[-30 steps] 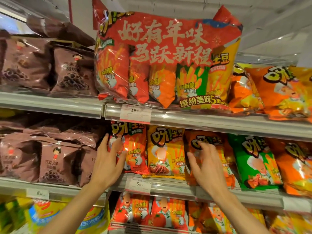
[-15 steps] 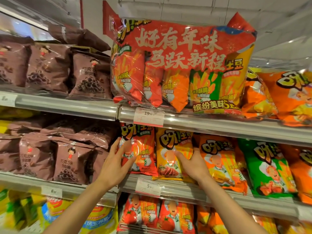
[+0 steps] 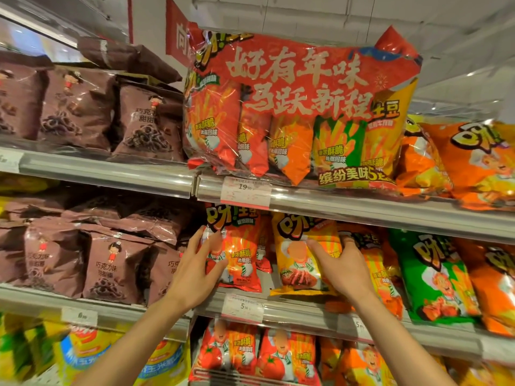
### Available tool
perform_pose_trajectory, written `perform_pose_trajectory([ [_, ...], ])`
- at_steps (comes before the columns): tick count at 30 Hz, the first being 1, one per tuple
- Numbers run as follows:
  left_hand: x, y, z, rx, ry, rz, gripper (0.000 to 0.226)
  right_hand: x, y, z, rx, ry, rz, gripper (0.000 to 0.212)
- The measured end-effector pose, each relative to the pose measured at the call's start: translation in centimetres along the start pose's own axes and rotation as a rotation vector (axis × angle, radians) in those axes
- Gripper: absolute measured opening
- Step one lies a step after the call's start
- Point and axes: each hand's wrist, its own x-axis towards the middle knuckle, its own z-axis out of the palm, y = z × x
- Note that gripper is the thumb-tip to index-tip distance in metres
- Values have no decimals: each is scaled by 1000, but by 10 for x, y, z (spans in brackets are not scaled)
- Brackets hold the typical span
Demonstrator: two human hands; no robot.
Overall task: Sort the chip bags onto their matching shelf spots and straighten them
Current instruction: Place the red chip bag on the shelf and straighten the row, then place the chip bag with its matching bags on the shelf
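Left hand (image 3: 195,270) lies flat with straight fingers against the red chip bag (image 3: 239,252) on the middle shelf (image 3: 306,312), while right hand (image 3: 341,267) curls around the yellow bag's (image 3: 299,256) right edge beside it.

Two hands are seen, the left hand (image 3: 195,270) and the right hand (image 3: 341,267). Beside them, one red bag (image 3: 238,252), one yellow bag (image 3: 302,256) and one green bag (image 3: 433,277) are counted.

you get bright, even overhead store light; glare streaks the multipack (image 3: 303,107) wrap, wide-angle bending curves the shelf rails (image 3: 106,171), bottom-left bags blur.
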Motion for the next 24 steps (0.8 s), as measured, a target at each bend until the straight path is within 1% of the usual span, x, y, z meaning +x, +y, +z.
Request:
perform_pose_trajectory([
  [1, 0, 1, 3, 9, 6, 2, 64, -1, 5, -3, 20, -3, 14, 125],
  [3, 1, 6, 10, 22, 2, 22, 64, -5, 11, -11, 36, -4, 32, 123],
  [5, 1, 12, 15, 37, -16, 29, 64, -10, 15, -18, 67, -5, 40, 110],
  [7, 0, 13, 19, 82, -5, 39, 65, -14, 20, -22, 137, -1, 38, 90],
  [9, -4, 14, 21, 121, 62, 54, 63, -20, 22, -26, 204, -9, 32, 80],
  [12, -15, 27, 18, 72, 262, 80, 53, -27, 29, -26, 259, -31, 30, 82],
  [13, -19, 35, 17, 43, 312, 103, 50, -31, 30, -26, 270, -41, 34, 84],
  [14, -24, 45, 18, 11, 329, 132, 47, -33, 33, -25, 286, -49, 37, 84],
  [15, -28, 55, 20, -35, 298, 151, 45, -37, 34, -26, 299, -58, 43, 81],
  [17, -38, 78, 28, -151, 139, 138, 43, -44, 35, -26, 320, -79, 50, 65],
  [18, -42, 89, 33, -213, 52, 121, 46, -47, 37, -27, 328, -91, 51, 57],
  [19, -45, 100, 38, -282, -19, 93, 51, -50, 37, -29, 336, -104, 47, 53],
  [22, -49, 128, 56, -507, -160, -17, 63, -57, 49, -37, 363, -127, 54, 62],
  [24, -52, 145, 67, -614, -199, -68, 63, -63, 59, -48, 353, -139, 59, 57],
])
